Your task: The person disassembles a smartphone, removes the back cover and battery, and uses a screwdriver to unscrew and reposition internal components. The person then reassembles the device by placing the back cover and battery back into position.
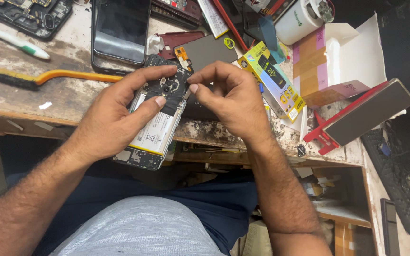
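Two bare hands: the left hand (pixel 115 118) and the right hand (pixel 231 102). One opened phone (pixel 155 125) with its white battery showing, at centre. One intact smartphone (pixel 119 31) at upper centre. One stripped phone frame (pixel 27 16) at upper left. One yellow-handled brush (pixel 48 77) at left. One white pen (pixel 13 40). One yellow box (pixel 274 80). One white roll (pixel 297 19) at upper right.

The light is soft and even, like daylight. The table (pixel 72 95) is bright and easy to see. A pale shine sits on the phone screen (pixel 119 28) at the table's far edge. Under the table it is dark. Near the table's front edge, the right hand (pixel 228 102) looks a bit blurry.
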